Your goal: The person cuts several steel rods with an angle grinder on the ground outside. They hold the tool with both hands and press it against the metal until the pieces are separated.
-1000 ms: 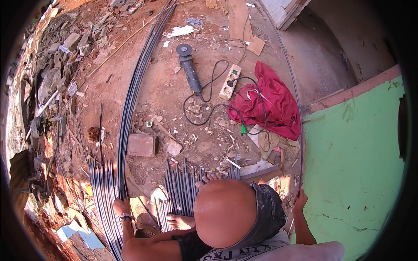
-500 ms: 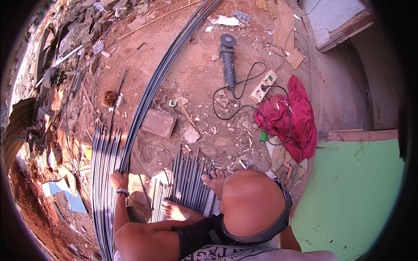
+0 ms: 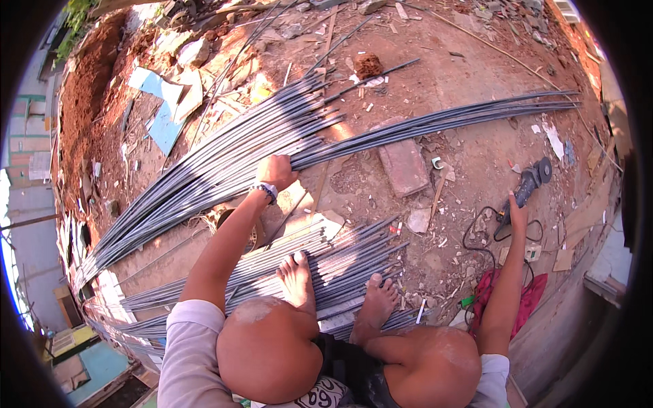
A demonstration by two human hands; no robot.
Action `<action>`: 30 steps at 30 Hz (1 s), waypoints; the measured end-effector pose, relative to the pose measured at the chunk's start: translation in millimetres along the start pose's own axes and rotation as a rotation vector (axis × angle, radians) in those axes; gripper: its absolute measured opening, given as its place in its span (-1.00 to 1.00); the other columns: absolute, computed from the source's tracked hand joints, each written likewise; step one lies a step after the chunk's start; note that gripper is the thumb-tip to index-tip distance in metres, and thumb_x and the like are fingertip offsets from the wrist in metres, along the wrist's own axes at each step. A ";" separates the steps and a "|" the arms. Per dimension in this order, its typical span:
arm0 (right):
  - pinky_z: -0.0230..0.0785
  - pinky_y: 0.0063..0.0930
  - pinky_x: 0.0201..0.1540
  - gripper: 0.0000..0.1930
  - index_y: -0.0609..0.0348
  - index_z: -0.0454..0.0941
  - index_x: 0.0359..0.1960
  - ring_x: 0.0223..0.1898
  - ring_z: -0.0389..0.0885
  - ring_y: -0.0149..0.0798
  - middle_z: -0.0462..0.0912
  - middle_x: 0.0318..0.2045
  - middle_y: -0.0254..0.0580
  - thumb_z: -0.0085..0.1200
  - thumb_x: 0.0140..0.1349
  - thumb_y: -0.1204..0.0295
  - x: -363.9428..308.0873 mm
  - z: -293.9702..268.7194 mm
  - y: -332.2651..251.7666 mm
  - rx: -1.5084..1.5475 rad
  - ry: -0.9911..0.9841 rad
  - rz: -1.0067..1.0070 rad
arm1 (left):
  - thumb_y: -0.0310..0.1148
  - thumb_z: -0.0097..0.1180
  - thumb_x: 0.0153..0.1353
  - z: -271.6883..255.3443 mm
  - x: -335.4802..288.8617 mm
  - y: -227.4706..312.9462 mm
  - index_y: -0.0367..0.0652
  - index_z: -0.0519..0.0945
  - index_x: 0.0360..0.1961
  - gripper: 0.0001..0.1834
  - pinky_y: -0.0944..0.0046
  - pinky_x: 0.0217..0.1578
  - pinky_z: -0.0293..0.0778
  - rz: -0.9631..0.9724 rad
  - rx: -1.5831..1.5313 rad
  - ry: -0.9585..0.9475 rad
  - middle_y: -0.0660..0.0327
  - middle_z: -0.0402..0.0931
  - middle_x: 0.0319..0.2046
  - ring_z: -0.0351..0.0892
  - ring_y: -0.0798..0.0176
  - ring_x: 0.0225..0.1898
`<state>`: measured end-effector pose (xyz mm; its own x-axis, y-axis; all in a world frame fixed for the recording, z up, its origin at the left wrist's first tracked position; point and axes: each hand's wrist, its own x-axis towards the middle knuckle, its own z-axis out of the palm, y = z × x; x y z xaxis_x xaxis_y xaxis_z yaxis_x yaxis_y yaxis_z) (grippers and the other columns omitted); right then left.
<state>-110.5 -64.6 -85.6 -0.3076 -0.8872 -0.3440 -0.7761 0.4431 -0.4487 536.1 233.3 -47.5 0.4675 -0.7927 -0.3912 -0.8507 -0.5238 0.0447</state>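
Note:
My left hand [image 3: 277, 171] is closed around a bundle of long dark steel rods [image 3: 435, 124], whose far ends reach to the right over a reddish block [image 3: 405, 168]. Beside it lies a wider spread of similar rods [image 3: 224, 153]. At the right, my right hand [image 3: 518, 213] grips the rear of an angle grinder [image 3: 526, 185], its disc pointing away from me. The finger detail there is small. A black cord [image 3: 469, 234] trails from the grinder. Shorter rods [image 3: 354, 262] lie on the ground by my feet.
A power strip [image 3: 532, 252] and a crumpled red cloth [image 3: 535, 296] lie near my right forearm. Wood scraps, stone chips and a pale flat piece [image 3: 419, 219] litter the dirt. Broken blue-and-white sheets [image 3: 165, 126] lie at the far left. A wall edge runs along the right.
The view has swung left. My right hand, lowered beside my leg before, now reaches out to the angle grinder and grips it. My left hand still holds the rods.

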 end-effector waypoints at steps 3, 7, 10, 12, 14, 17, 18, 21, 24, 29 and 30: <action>0.43 -0.28 -0.20 -0.41 0.40 0.63 -0.18 -0.31 0.61 -0.19 0.65 -0.29 -0.07 0.36 -0.09 0.09 41.0 20.2 3.2 0.067 0.084 -0.032 | -0.15 0.22 -0.05 3.2 -8.0 -7.0 -0.20 0.68 -0.39 -0.68 0.00 -0.27 0.58 0.030 -0.036 0.031 -0.07 0.64 -0.44 0.66 -0.11 -0.36; 0.44 -0.33 -0.30 -0.50 0.38 0.62 -0.21 -0.42 0.59 -0.24 0.64 -0.37 -0.20 0.35 -0.11 0.20 38.7 35.2 0.5 0.144 0.205 0.104 | -0.14 0.24 -0.06 6.1 -19.0 -18.3 -0.20 0.68 -0.42 -0.68 0.02 -0.27 0.59 0.009 -0.093 0.028 -0.09 0.63 -0.46 0.67 -0.10 -0.37; 0.43 -0.38 -0.33 -0.62 0.28 0.60 -0.25 -0.41 0.58 -0.31 0.62 -0.41 -0.20 0.31 -0.08 0.30 28.0 10.4 3.2 0.377 0.045 0.075 | -0.15 0.24 -0.06 7.6 -15.7 -12.4 -0.20 0.69 -0.43 -0.69 0.00 -0.28 0.59 0.055 -0.136 0.076 -0.09 0.63 -0.48 0.67 -0.09 -0.38; 0.44 -0.41 -0.33 -0.67 0.27 0.57 -0.23 -0.39 0.59 -0.32 0.61 -0.42 -0.20 0.27 -0.03 0.37 -17.2 2.1 -14.8 0.530 -0.037 0.002 | -0.15 0.25 -0.05 7.8 -15.4 -11.7 -0.19 0.69 -0.43 -0.69 0.00 -0.29 0.59 0.053 -0.138 0.055 -0.09 0.63 -0.48 0.67 -0.10 -0.37; 0.44 -0.41 -0.42 -0.73 0.29 0.55 -0.27 -0.50 0.57 -0.31 0.56 -0.49 -0.27 0.24 0.03 0.40 -85.0 0.5 -38.3 0.671 -0.015 -0.149 | -0.15 0.25 -0.06 7.9 -14.5 -14.8 -0.19 0.69 -0.43 -0.69 0.00 -0.30 0.59 0.068 -0.136 0.061 -0.09 0.63 -0.47 0.67 -0.10 -0.37; 0.52 -0.37 -0.36 -0.67 0.31 0.48 -0.12 -0.42 0.61 -0.22 0.57 -0.41 -0.20 0.18 0.06 0.49 -201.5 8.7 -106.3 0.795 -0.119 -0.267 | -0.15 0.23 -0.07 8.0 -25.5 -27.9 -0.20 0.69 -0.45 -0.69 0.00 -0.30 0.59 0.051 -0.171 0.050 -0.09 0.63 -0.48 0.67 -0.10 -0.38; 0.55 -0.33 -0.34 -0.63 0.29 0.45 -0.06 -0.39 0.63 -0.20 0.58 -0.38 -0.18 0.17 0.07 0.50 -223.6 5.7 -119.2 0.821 -0.097 -0.330 | -0.16 0.23 -0.07 4.4 -20.4 -21.2 -0.20 0.69 -0.45 -0.69 0.00 -0.30 0.59 0.064 -0.175 0.051 -0.09 0.63 -0.48 0.67 -0.10 -0.38; 0.57 -0.25 -0.31 -0.56 0.14 0.38 0.07 -0.35 0.64 -0.18 0.56 -0.31 -0.17 0.13 0.12 0.44 -294.1 7.9 -168.6 1.129 -0.767 -0.147 | -0.16 0.20 -0.07 6.6 -24.2 -28.8 -0.23 0.69 -0.47 -0.69 0.01 -0.29 0.59 0.058 -0.150 0.051 -0.10 0.63 -0.48 0.67 -0.09 -0.37; 0.59 -0.23 -0.30 -0.54 0.17 0.37 0.06 -0.33 0.63 -0.19 0.57 -0.30 -0.14 0.14 0.11 0.35 -321.2 34.8 -188.8 1.080 -1.017 -0.029 | -0.15 0.22 -0.07 4.3 -17.4 -22.6 -0.23 0.69 -0.48 -0.68 0.01 -0.29 0.58 0.100 -0.170 0.080 -0.09 0.63 -0.49 0.67 -0.10 -0.38; 0.60 -0.23 -0.28 -0.49 0.27 0.35 0.04 -0.31 0.63 -0.19 0.57 -0.24 -0.07 0.16 0.07 0.31 -368.2 102.7 -240.0 0.913 -0.845 -0.414 | -0.13 0.25 -0.05 9.7 -11.3 -32.1 -0.26 0.63 -0.37 -0.62 -0.03 -0.30 0.55 0.187 -0.176 0.172 -0.06 0.60 -0.52 0.64 -0.14 -0.38; 0.60 -0.23 -0.26 -0.48 0.29 0.35 0.05 -0.30 0.63 -0.18 0.57 -0.21 -0.06 0.17 0.07 0.31 -380.4 109.1 -244.6 0.925 -0.817 -0.491 | -0.13 0.25 -0.05 16.0 -13.4 -38.1 -0.27 0.59 -0.33 -0.60 -0.05 -0.31 0.55 0.198 -0.217 0.197 -0.05 0.59 -0.53 0.63 -0.16 -0.39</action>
<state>256.4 178.6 65.0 0.5647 -0.7918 -0.2329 0.0479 0.3132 -0.9485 558.3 268.9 -58.7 0.3540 -0.9194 -0.1714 -0.8683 -0.3912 0.3049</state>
